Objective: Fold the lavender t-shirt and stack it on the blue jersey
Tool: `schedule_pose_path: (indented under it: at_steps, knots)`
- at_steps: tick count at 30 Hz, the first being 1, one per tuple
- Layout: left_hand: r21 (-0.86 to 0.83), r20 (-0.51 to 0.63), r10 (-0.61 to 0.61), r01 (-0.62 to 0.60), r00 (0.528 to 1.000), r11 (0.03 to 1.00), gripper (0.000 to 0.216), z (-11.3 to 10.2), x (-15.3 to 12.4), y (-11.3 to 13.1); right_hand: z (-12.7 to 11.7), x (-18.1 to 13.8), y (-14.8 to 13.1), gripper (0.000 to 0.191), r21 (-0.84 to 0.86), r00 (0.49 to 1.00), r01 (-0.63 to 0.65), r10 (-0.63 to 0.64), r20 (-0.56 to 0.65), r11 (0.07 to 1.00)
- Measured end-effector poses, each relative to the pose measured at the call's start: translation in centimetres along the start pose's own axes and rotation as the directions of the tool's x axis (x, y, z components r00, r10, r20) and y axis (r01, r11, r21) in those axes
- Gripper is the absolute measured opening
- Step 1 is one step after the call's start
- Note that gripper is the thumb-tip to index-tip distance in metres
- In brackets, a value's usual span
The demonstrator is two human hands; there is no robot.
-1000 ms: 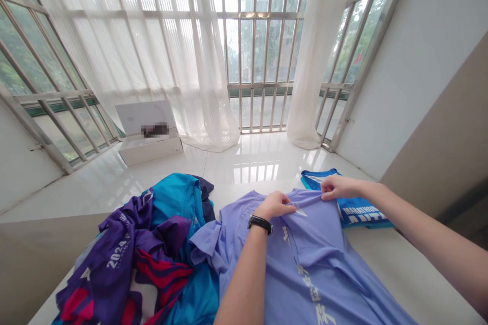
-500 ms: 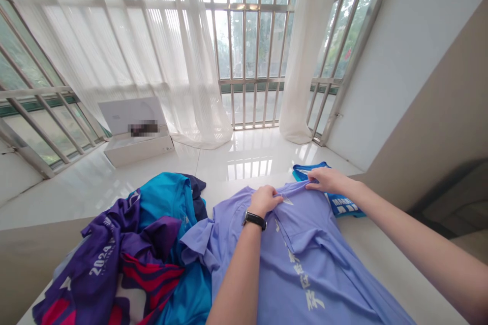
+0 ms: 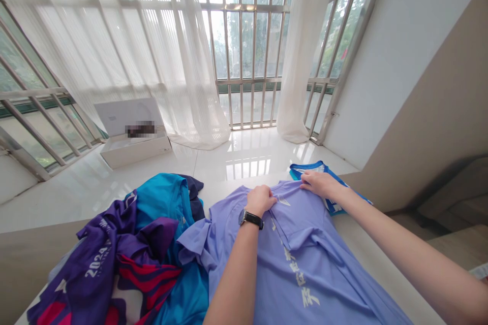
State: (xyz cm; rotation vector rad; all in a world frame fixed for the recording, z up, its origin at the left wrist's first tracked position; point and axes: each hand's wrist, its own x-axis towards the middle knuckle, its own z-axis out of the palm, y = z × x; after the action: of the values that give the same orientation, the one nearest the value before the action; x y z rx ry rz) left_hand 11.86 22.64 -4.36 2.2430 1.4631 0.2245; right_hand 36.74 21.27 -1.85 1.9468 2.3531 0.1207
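Observation:
A lavender T-shirt [image 3: 274, 264] with white lettering down its front lies spread before me, its lower part running out of view. My left hand [image 3: 261, 200], with a black-strapped watch [image 3: 251, 219] at the wrist, pinches the shirt's cloth near the collar. At the shoulder on the right, my right hand [image 3: 317, 183] grips the fabric between thumb and fingers. Folds cross the shirt's chest on the right side. Just behind my right hand is a blue garment [image 3: 335, 206] with white print, partly covered by the lavender shirt and my arm.
A heap of clothes lies on the left, with a purple and red shirt [image 3: 107, 249] over a bright blue one [image 3: 162, 195]. An open white box [image 3: 135, 150] stands on the glossy white sill [image 3: 206, 165]. Sheer curtains [image 3: 190, 76] hang before the barred window.
Both hands keep hold of the lavender T-shirt. The collar edge between them lies flatter and a little lower than before. The whole view has shifted slightly.

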Motion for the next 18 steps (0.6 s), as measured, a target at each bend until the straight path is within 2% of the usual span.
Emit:
schedule_pose_path:
  at_steps: [3,6,8,10,13,15,18]
  knots:
    - [0.015,0.002,0.005,-0.005,1.0,1.0,0.023,0.0,0.0,0.1,0.0,-0.3,-0.6,0.014,0.012,0.999,-0.028,0.029,-0.04,1.0]
    - [0.032,0.006,0.01,-0.01,1.0,0.999,0.025,0.0,0.0,0.2,-0.5,-1.9,-1.6,0.017,0.04,0.987,-0.085,0.089,-0.131,0.996]
    - [0.042,0.014,0.019,-0.02,1.0,0.999,0.025,0.0,0.0,0.3,-0.7,-4.3,-2.6,0.022,0.092,0.967,-0.139,0.155,-0.204,0.986]
    - [0.051,0.022,0.034,-0.035,0.999,0.998,0.026,-0.1,-0.1,0.4,-0.5,-7.6,-3.9,0.024,0.219,0.943,-0.177,0.229,-0.241,0.96]
    - [0.074,0.02,0.063,-0.064,0.998,0.995,0.027,-0.4,-0.4,0.8,0.6,-13.1,-6.6,0.023,0.439,0.945,-0.159,0.265,-0.191,0.884]
    - [0.096,0.006,0.083,-0.083,0.997,0.992,0.028,-0.7,-0.6,1.4,1.4,-15.8,-8.5,0.023,0.488,0.956,-0.137,0.243,-0.161,0.862]
    - [0.123,-0.011,0.129,-0.127,0.992,0.984,0.031,-1.2,-1.1,2.5,2.5,-17.5,-10.8,0.025,0.449,0.957,-0.117,0.22,-0.186,0.886]
